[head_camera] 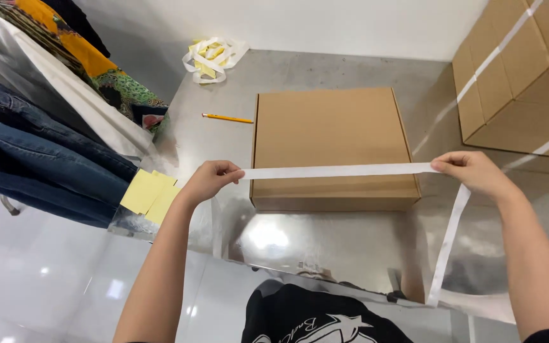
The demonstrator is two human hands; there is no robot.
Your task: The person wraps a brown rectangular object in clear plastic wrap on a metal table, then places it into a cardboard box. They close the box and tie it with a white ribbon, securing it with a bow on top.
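Observation:
A flat, closed brown cardboard box (pixel 332 143) lies on a shiny metal table (pixel 300 73). Above its near edge I stretch a white strip of tape (pixel 338 171) level between both hands. My left hand (pixel 210 181) pinches the strip's left end just off the box's left side. My right hand (pixel 474 173) pinches it past the box's right side, and the loose remainder of the strip hangs down from there towards the table's front edge.
A yellow pencil (pixel 227 118) lies left of the box. Crumpled white and yellow backing strips (pixel 212 58) sit at the back. Yellow paper sheets (pixel 149 194) rest at the table's left edge. Large taped cartons (pixel 522 76) stand at right; jeans and clothes (pixel 39 152) hang at left.

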